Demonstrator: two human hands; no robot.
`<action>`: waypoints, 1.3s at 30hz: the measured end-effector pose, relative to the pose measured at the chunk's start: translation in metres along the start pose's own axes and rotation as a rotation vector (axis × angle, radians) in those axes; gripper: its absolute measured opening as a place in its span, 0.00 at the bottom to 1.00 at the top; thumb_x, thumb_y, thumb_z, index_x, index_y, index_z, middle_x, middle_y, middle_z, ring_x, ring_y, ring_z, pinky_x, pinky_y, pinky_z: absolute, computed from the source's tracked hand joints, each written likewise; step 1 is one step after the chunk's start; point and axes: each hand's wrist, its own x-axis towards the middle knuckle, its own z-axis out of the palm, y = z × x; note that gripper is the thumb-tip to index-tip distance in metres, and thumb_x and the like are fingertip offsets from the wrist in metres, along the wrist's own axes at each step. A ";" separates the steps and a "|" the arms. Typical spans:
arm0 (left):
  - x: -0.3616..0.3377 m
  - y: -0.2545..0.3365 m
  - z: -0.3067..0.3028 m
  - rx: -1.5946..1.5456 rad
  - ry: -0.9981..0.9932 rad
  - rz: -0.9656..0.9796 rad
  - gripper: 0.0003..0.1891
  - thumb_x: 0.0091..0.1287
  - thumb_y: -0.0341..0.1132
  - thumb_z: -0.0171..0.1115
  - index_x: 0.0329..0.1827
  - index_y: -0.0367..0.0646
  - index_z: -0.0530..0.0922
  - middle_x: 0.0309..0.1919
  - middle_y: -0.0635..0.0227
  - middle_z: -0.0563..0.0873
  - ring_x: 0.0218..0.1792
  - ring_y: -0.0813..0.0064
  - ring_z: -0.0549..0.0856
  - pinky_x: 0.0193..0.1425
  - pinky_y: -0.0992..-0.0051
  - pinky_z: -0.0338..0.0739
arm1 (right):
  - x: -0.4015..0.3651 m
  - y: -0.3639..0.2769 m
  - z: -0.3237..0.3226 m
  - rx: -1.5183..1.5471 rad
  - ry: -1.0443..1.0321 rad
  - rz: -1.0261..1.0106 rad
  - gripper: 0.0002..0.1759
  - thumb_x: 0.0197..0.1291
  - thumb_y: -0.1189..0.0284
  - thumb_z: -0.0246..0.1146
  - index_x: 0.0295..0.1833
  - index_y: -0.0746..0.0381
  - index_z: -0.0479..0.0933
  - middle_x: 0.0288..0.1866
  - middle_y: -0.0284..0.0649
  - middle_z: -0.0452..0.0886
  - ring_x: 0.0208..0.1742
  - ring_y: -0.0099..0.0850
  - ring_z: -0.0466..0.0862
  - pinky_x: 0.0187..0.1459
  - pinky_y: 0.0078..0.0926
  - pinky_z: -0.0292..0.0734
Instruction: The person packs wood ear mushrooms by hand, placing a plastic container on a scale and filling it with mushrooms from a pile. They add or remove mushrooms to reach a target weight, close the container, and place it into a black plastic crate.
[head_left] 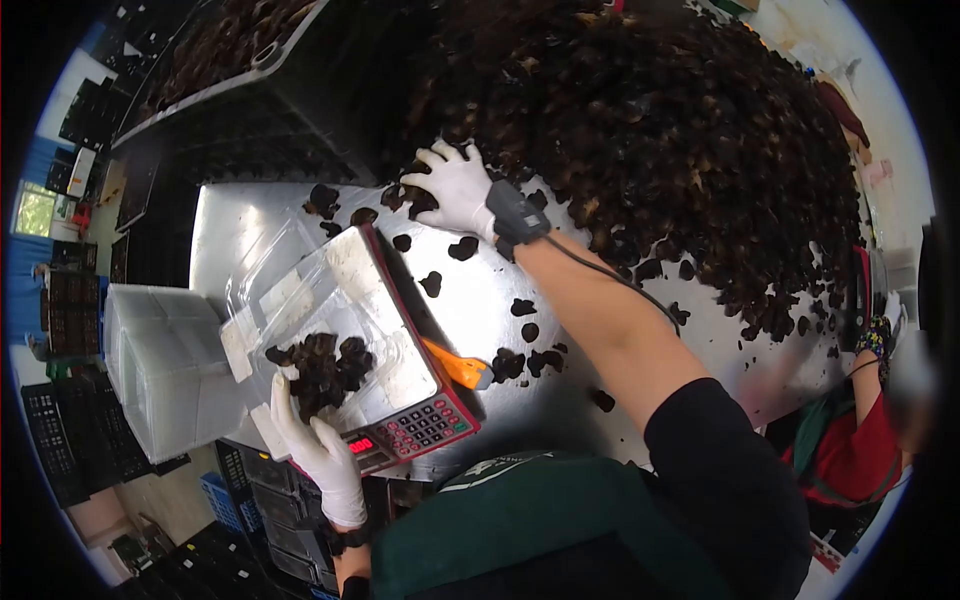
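Head view, left hand (318,445): white-gloved, nearest the body, fingers laid along the near rim of the clear container (300,320); I cannot tell whether they grip it.
Clear container: lid hinged open, sitting on the scale (425,420), holding a small heap of dark fungus pieces (322,370).
Scale: red-edged, keypad and lit display at its near end, resting on the metal table (480,300).
Orange-handled tool (456,368): just beside the scale.
Stack of containers (165,370): to the left, apart from the scale.
Right hand (455,190): gloved, fingers spread over loose pieces at the edge of the big pile (650,130).
Big pile: covers the far table.
Other person (855,450): red sleeve, far right.
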 end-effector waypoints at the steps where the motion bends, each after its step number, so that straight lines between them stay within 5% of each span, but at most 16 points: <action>1: 0.000 0.001 0.000 0.009 0.002 0.011 0.37 0.56 0.11 0.42 0.74 0.30 0.64 0.71 0.47 0.71 0.73 0.51 0.70 0.79 0.61 0.58 | 0.006 0.004 0.002 0.018 -0.024 0.016 0.28 0.49 0.58 0.73 0.58 0.50 0.82 0.65 0.41 0.77 0.70 0.45 0.71 0.67 0.55 0.69; 5: 0.001 0.003 0.001 0.018 -0.005 0.017 0.36 0.57 0.12 0.42 0.74 0.30 0.65 0.70 0.46 0.71 0.72 0.50 0.71 0.78 0.60 0.60 | -0.010 0.033 -0.014 0.212 0.036 0.041 0.20 0.50 0.74 0.69 0.51 0.58 0.81 0.51 0.41 0.78 0.57 0.43 0.77 0.52 0.37 0.81; 7: 0.000 0.001 0.000 0.010 -0.009 0.008 0.35 0.58 0.13 0.41 0.74 0.30 0.65 0.69 0.45 0.71 0.72 0.49 0.71 0.77 0.59 0.61 | -0.040 0.049 -0.037 0.226 0.142 0.063 0.19 0.49 0.76 0.67 0.50 0.60 0.79 0.52 0.41 0.78 0.58 0.44 0.77 0.55 0.38 0.80; 12: -0.003 0.000 -0.001 0.015 -0.015 0.031 0.33 0.61 0.14 0.42 0.74 0.31 0.65 0.70 0.45 0.70 0.71 0.49 0.71 0.77 0.59 0.62 | -0.124 0.073 -0.080 0.161 0.129 0.181 0.31 0.46 0.63 0.75 0.59 0.55 0.80 0.62 0.42 0.77 0.64 0.44 0.75 0.64 0.40 0.73; 15: -0.001 0.000 0.001 -0.002 -0.016 0.044 0.32 0.62 0.14 0.42 0.74 0.31 0.65 0.70 0.46 0.70 0.71 0.50 0.71 0.77 0.59 0.62 | -0.144 0.056 -0.089 0.151 0.132 0.226 0.43 0.43 0.58 0.76 0.68 0.54 0.74 0.71 0.49 0.70 0.71 0.50 0.70 0.71 0.45 0.67; 19: -0.003 -0.001 0.000 0.018 -0.014 0.043 0.32 0.62 0.14 0.42 0.74 0.31 0.65 0.70 0.46 0.70 0.71 0.50 0.71 0.77 0.60 0.62 | -0.142 0.040 -0.067 -0.006 0.060 0.202 0.48 0.43 0.51 0.75 0.74 0.39 0.68 0.80 0.48 0.59 0.78 0.53 0.59 0.71 0.65 0.59; 23: -0.003 0.001 0.001 0.002 -0.023 0.050 0.32 0.62 0.14 0.42 0.75 0.31 0.64 0.70 0.46 0.70 0.71 0.50 0.71 0.76 0.61 0.63 | -0.097 0.040 -0.053 -0.037 0.028 0.156 0.45 0.46 0.49 0.74 0.73 0.38 0.69 0.80 0.47 0.59 0.79 0.52 0.60 0.64 0.67 0.68; 27: -0.002 0.001 0.004 -0.012 0.001 0.063 0.33 0.62 0.14 0.42 0.74 0.30 0.65 0.69 0.49 0.72 0.70 0.53 0.71 0.77 0.62 0.62 | -0.064 0.047 -0.053 -0.101 -0.081 0.151 0.32 0.52 0.53 0.70 0.65 0.44 0.78 0.73 0.43 0.70 0.64 0.44 0.76 0.55 0.48 0.79; 30: -0.001 0.001 0.005 -0.007 0.004 0.074 0.32 0.62 0.15 0.43 0.74 0.30 0.65 0.68 0.49 0.73 0.70 0.53 0.72 0.77 0.63 0.61 | -0.072 0.060 -0.029 0.007 0.074 0.130 0.23 0.53 0.64 0.70 0.57 0.50 0.82 0.64 0.38 0.77 0.58 0.38 0.80 0.47 0.35 0.83; 34: -0.004 0.000 0.004 -0.033 0.004 0.070 0.31 0.63 0.16 0.43 0.74 0.30 0.65 0.69 0.49 0.73 0.70 0.53 0.72 0.77 0.62 0.60 | -0.072 0.068 -0.019 0.254 0.243 0.166 0.09 0.52 0.67 0.69 0.40 0.53 0.86 0.43 0.36 0.82 0.45 0.38 0.85 0.45 0.37 0.83; 37: -0.005 -0.001 0.004 -0.032 -0.008 0.081 0.31 0.63 0.16 0.43 0.74 0.30 0.65 0.69 0.48 0.73 0.70 0.53 0.72 0.77 0.62 0.60 | -0.076 0.070 -0.026 0.390 0.284 0.314 0.09 0.50 0.65 0.68 0.38 0.54 0.86 0.42 0.39 0.84 0.45 0.42 0.85 0.46 0.36 0.82; 39: -0.004 0.003 0.002 -0.042 -0.020 0.085 0.31 0.62 0.16 0.43 0.73 0.30 0.66 0.68 0.48 0.73 0.70 0.53 0.72 0.77 0.62 0.60 | -0.075 0.073 -0.036 0.704 0.266 0.382 0.11 0.52 0.67 0.68 0.41 0.57 0.88 0.39 0.39 0.88 0.40 0.33 0.87 0.44 0.28 0.81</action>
